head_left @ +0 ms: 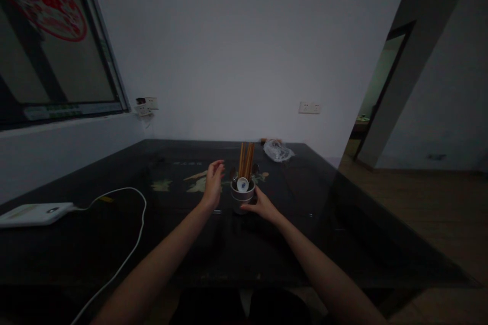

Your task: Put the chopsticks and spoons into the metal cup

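Note:
A metal-looking cup (241,200) stands upright on the dark glossy table in front of me. Several wooden chopsticks (246,161) rise out of it, along with a white spoon (242,184) with a blue mark and some darker metal spoons (255,168). My right hand (264,205) is wrapped round the cup's right side, thumb across its front; the far fingers are hidden behind it. To the left of the cup, apart from it, my left hand (214,183) is raised with fingers loosely curved and nothing between them.
A crumpled clear plastic bag (277,150) lies by the wall at the back of the table (305,244). At the left is a white device (36,214) with a white cable (142,228) curving to the front edge. Wall sockets (309,107) sit above the table.

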### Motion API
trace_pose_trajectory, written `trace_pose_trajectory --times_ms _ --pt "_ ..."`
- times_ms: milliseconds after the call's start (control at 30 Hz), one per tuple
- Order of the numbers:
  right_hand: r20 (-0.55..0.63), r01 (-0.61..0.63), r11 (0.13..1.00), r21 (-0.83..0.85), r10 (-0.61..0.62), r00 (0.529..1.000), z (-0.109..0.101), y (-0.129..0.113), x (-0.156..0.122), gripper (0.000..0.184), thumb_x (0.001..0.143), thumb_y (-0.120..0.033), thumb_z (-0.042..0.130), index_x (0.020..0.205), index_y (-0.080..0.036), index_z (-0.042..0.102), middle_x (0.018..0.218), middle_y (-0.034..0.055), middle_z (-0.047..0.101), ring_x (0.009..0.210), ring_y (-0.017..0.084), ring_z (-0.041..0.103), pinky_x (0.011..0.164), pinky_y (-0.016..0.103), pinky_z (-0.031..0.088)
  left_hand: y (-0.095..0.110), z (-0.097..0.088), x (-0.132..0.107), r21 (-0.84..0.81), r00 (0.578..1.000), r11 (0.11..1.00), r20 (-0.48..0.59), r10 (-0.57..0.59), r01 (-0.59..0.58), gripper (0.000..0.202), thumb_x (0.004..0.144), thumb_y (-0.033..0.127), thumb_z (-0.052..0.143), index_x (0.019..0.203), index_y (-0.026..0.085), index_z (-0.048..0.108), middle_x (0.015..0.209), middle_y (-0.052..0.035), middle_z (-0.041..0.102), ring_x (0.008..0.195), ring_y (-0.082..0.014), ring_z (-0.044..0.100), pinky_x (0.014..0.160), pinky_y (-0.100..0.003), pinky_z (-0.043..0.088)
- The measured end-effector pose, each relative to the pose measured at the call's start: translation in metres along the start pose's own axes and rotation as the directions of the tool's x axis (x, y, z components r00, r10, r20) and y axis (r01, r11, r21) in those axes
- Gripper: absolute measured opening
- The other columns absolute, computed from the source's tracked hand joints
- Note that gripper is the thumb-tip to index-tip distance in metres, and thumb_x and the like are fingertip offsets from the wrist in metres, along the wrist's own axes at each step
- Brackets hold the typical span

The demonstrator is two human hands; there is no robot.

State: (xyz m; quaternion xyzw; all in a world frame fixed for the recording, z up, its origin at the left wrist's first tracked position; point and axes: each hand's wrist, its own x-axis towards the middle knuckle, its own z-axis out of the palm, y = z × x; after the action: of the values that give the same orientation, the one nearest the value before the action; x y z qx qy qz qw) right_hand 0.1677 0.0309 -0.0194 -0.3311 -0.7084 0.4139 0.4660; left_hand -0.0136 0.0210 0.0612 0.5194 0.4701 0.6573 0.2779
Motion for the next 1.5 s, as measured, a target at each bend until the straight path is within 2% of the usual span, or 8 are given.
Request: trace_pose_trajectory --times_ms 200,267,433,667,867,1200,1333,1500 --pt "0.011 0.01 0.999 -0.036 -0.009 1.0 0.001 -0.004 -0.001 0.088 0.056 -0.034 0.082 0.133 -0.021 0.041 0.132 0.01 0.052 0.123 0.027 0.048 0.106 0.045 0.034 -0.038 -0.01 -0.031 -0.045 0.958 0.972 0.182 -0.22 0.231 0.032 0.091 0.035 0.038 0.115 0.022 0.054 0.13 -0.0083 0.054 0.117 -0.0171 0.053 0.082 -0.027 0.049" --pt "0.006 0.008 0.999 -0.045 -0.008 1.0 0.001 -0.006 -0.001 0.088 0.056 -0.034 0.082 0.133 -0.021 0.041 0.131 0.01 0.052 0.122 0.027 0.048 0.106 0.045 0.034 -0.04 -0.011 -0.038 -0.093 0.945 0.961 0.228 -0.236 0.262 0.033 0.091 0.038 0.038 0.114 0.023 0.055 0.131 -0.0078 0.055 0.119 -0.0181 0.052 0.083 -0.029 0.049" --pt "0.01 0.021 0.999 -0.033 -0.021 1.0 0.001 -0.009 -0.003 0.092 0.051 -0.031 0.085 0.132 -0.02 0.04 0.132 0.0107 0.051 0.124 0.027 0.046 0.108 0.045 0.031 -0.026 -0.012 -0.041 -0.176 0.929 0.927 0.232 -0.288 0.331 0.033 0.091 0.04 0.038 0.112 0.023 0.057 0.133 -0.0078 0.053 0.124 -0.0197 0.047 0.085 -0.032 0.049" --pt "-0.01 -0.026 0.998 -0.054 0.025 1.0 0.004 -0.003 -0.004 0.09 0.048 -0.033 0.085 0.127 -0.019 0.044 0.128 0.0111 0.054 0.12 0.027 0.05 0.104 0.044 0.036 -0.017 -0.007 -0.05 -0.185 0.897 0.909 0.324 -0.302 0.373 0.034 0.093 0.037 0.037 0.112 0.02 0.059 0.129 -0.0084 0.057 0.119 -0.0199 0.053 0.088 -0.034 0.049" --pt "-0.067 -0.085 0.989 -0.121 0.077 0.995 0.009 -0.006 -0.006 0.085 0.048 -0.032 0.085 0.123 -0.019 0.047 0.123 0.011 0.057 0.118 0.03 0.05 0.103 0.048 0.036 -0.022 0.001 -0.061 -0.25 0.902 0.9 0.344 -0.262 0.357 0.033 0.09 0.033 0.042 0.116 0.02 0.057 0.129 -0.0072 0.058 0.118 -0.0202 0.054 0.096 -0.036 0.045" --pt "-0.073 -0.099 0.979 -0.176 0.088 0.993 -0.006 -0.011 -0.008 0.083 0.048 -0.032 0.084 0.121 -0.018 0.048 0.121 0.0113 0.059 0.115 0.029 0.053 0.1 0.047 0.038 -0.034 0.013 -0.064 -0.247 0.886 0.89 0.373 -0.277 0.383 0.039 0.085 0.029 0.051 0.123 0.024 0.052 0.137 -0.0062 0.051 0.126 -0.0212 0.047 0.104 -0.037 0.039" --pt "-0.094 -0.112 0.977 -0.179 0.096 0.991 -0.019 -0.01 -0.013 0.082 0.05 -0.032 0.083 0.122 -0.016 0.047 0.122 0.0127 0.058 0.115 0.029 0.053 0.099 0.046 0.04 -0.038 0.026 -0.067 -0.238 0.866 0.884 0.41 -0.284 0.403 0.041 0.083 0.025 0.053 0.124 0.023 0.051 0.135 -0.0073 0.052 0.126 -0.0214 0.047 0.106 -0.037 0.037" --pt "-0.125 -0.128 0.971 -0.204 0.104 0.987 -0.042 -0.006 -0.022 0.079 0.052 -0.029 0.081 0.121 -0.016 0.046 0.122 0.013 0.058 0.114 0.028 0.054 0.1 0.045 0.039 -0.047 0.056 -0.07 -0.269 0.863 0.871 0.42 -0.279 0.412 0.045 0.077 0.017 0.057 0.122 0.019 0.052 0.131 -0.0093 0.055 0.125 -0.023 0.047 0.108 -0.039 0.033"
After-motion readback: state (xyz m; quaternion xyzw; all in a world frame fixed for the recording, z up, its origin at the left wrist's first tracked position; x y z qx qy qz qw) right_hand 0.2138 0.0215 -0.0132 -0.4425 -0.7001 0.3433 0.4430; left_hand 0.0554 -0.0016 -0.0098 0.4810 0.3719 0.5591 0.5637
